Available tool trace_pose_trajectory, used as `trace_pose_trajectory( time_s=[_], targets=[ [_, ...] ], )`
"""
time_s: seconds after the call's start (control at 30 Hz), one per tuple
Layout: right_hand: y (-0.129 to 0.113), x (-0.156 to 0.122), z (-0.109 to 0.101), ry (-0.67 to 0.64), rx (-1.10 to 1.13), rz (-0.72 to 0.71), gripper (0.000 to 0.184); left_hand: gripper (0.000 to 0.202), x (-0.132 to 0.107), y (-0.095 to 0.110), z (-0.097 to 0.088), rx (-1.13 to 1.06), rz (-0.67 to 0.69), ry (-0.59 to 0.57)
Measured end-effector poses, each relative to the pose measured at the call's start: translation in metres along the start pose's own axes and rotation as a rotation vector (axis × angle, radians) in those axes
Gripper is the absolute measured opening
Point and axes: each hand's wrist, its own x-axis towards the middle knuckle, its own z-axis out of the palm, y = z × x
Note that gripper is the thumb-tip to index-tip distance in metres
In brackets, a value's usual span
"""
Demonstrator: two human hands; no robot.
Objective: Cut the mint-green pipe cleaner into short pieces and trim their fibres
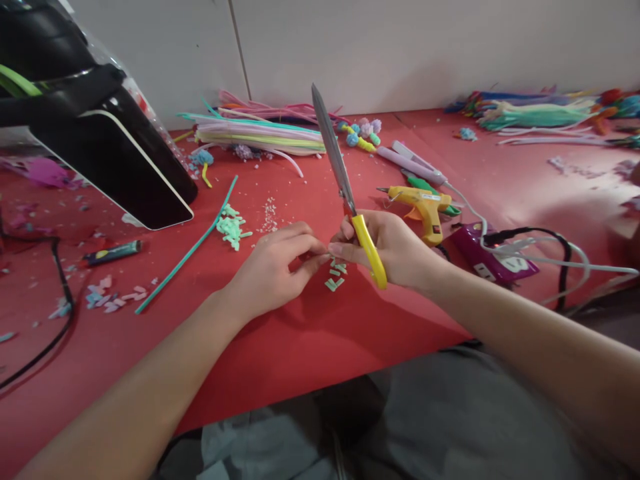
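My right hand [400,250] is closed around yellow-handled scissors [369,250], blades together and pointing up and away. Its thumb and fingertip also pinch towards my left hand. My left hand [280,267] is closed in a pinch, the fingertips meeting those of my right hand; whatever lies between them is too small to make out. Just below the fingertips, short pale green cut pieces [335,285] lie on the red table [300,353]. Left of my left hand sits a heap of mint-green cut pieces [231,229], beside a long teal pipe cleaner [185,257].
A yellow glue gun [425,210], a lilac hair straightener [407,163] and a purple power strip [493,257] with cables lie at right. Bundles of pipe cleaners [260,137] lie along the wall. A black device on a stand [115,167] rises at left.
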Motion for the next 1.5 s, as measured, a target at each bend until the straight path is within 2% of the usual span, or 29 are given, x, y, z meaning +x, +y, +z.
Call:
trace_pose_trajectory(
  time_s=[0.37,0.63,0.77,1.03,1.13,1.3,1.5],
  targets=[
    [0.001,-0.001,0.002,0.007,-0.032,-0.027,0.048,0.01,0.0,0.004,-0.003,0.06,0.009,-0.013],
    [0.001,-0.002,0.005,0.11,-0.108,-0.078,0.048,0.014,0.001,0.009,-0.003,0.175,-0.07,0.021],
    [-0.001,-0.002,0.008,0.135,-0.133,-0.094,0.049,0.014,0.001,0.01,-0.005,0.187,-0.088,-0.003],
    [0.009,0.0,0.003,0.133,-0.129,-0.084,0.05,0.012,-0.003,-0.003,-0.008,0.075,-0.134,-0.03],
    [0.009,0.001,0.003,0.137,-0.125,-0.073,0.051,0.009,-0.003,-0.005,-0.008,0.058,-0.155,-0.054],
    [0.009,0.001,0.004,0.135,-0.141,-0.08,0.053,0.009,-0.002,-0.005,-0.004,0.025,-0.145,-0.032],
    [0.006,0.0,-0.002,0.187,-0.329,-0.097,0.054,0.007,0.0,-0.009,-0.008,-0.04,-0.19,0.027]
  ],
)
